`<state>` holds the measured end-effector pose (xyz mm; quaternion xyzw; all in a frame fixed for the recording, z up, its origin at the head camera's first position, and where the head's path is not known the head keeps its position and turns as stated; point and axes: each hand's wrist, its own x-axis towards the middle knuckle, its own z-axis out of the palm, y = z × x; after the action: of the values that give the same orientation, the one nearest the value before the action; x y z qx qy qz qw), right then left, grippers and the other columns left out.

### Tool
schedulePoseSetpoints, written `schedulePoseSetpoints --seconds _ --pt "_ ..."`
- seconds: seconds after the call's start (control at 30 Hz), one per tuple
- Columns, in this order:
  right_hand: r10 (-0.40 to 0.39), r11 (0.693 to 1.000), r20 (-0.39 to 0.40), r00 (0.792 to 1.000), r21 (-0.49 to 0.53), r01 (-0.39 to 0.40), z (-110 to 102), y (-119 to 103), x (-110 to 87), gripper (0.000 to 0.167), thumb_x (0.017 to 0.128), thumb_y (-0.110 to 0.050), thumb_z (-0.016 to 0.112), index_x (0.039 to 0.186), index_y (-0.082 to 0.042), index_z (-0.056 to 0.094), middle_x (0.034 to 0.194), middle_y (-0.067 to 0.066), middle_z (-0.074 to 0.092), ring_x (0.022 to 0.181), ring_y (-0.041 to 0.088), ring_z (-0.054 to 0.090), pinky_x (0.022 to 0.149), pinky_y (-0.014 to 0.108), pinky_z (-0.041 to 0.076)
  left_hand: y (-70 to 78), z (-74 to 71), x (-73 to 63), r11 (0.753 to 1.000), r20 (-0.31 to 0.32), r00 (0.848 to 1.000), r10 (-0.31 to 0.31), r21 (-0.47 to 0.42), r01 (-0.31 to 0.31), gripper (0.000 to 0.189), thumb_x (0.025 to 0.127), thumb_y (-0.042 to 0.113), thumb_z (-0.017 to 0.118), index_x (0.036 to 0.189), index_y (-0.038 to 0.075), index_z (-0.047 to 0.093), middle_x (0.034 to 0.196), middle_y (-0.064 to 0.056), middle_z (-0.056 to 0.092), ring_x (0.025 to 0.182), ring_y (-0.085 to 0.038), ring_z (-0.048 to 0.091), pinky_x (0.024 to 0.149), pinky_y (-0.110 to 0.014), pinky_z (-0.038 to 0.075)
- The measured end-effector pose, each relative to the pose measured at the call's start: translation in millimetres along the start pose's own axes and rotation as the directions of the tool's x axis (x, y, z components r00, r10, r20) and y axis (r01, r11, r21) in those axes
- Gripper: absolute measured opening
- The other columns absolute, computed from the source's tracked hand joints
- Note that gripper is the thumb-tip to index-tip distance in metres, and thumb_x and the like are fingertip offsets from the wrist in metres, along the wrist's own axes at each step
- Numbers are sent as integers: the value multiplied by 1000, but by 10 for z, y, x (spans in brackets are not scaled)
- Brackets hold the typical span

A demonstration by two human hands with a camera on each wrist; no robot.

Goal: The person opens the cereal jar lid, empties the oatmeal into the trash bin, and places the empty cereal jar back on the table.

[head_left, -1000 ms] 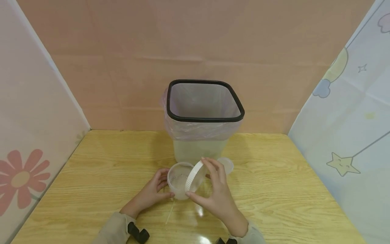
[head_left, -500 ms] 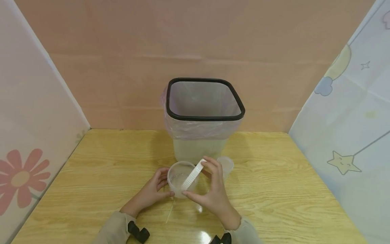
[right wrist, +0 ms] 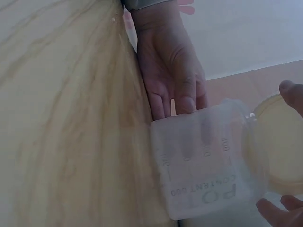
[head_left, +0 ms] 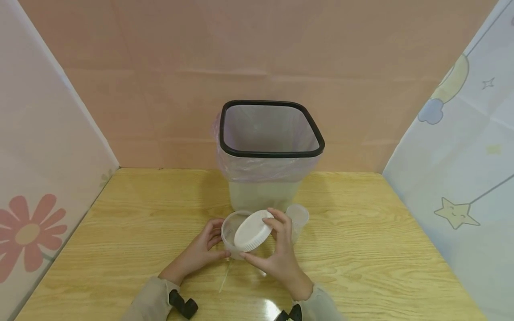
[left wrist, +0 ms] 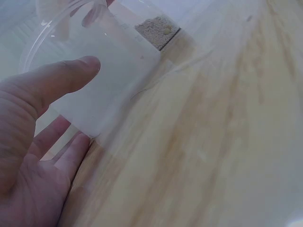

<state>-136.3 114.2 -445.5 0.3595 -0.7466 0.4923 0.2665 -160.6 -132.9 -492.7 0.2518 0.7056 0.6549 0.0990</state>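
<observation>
My left hand [head_left: 196, 254] grips a translucent plastic jar [head_left: 230, 232] from its left side, thumb in front and fingers behind. In the right wrist view the jar [right wrist: 203, 161] stands on the table and carries printed measuring marks and lettering. My right hand [head_left: 281, 258] pinches a white ridged screw lid [head_left: 253, 230] by its edge, thumb below and fingertips above. The lid is tilted over the jar's mouth, its top facing the head camera, and hides part of the opening. Whether lid and rim touch, I cannot tell.
Behind my right hand stands a small clear cup [head_left: 298, 216]; grainy, greyish-brown stuff [left wrist: 158, 30] shows in the left wrist view. A bin [head_left: 263, 194] with a black rim and a pale bag stands at the back. Printed cloths wall the wooden table [head_left: 353, 249].
My right hand has turned the lid from nearly edge-on to showing its flat top and shifted slightly left over the jar. The left hand and jar have barely moved.
</observation>
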Motion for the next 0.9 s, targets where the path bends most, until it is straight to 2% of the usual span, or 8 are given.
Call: schedulePoseSetpoints --seconds 0.23,0.37,0.47,0.7,0.9 --pt "46 999 32 998 -1 -46 22 47 -26 81 69 -13 95 118 0 32 142 29 25 132 41 38 106 46 50 10 4 9 1000 -4 1000 -5 6 5 81 84 2 82 147 -1 31 152 -25 36 139 -46 38 109 -19 42" --pt "89 995 39 995 -43 -88 43 75 -45 76 70 -16 95 113 -4 33 142 28 26 133 44 36 104 58 48 16 0 10 1000 -5 1000 -25 19 25 82 85 5 82 149 1 30 152 -24 36 140 -44 38 109 -19 42" --pt "158 986 39 987 -55 -156 54 77 -57 74 70 -17 94 114 -7 35 145 26 24 136 43 31 102 67 43 22 -4 10 999 -7 999 -37 28 38 82 85 6 82 149 3 30 152 -22 37 140 -39 40 109 -19 42" --pt "315 945 65 947 72 -319 83 63 -58 71 73 -15 92 116 -9 36 150 24 21 139 41 29 106 68 37 6 -11 6 999 -11 1000 -15 41 15 82 85 7 83 149 3 32 151 -22 37 138 -30 44 110 -21 42" --pt "323 933 132 937 119 -339 122 90 -79 73 73 -13 91 120 -8 36 151 29 17 139 49 26 106 74 30 8 -2 6 999 -17 999 -40 19 40 83 84 5 84 149 5 33 152 -20 37 137 -24 44 110 -21 43"
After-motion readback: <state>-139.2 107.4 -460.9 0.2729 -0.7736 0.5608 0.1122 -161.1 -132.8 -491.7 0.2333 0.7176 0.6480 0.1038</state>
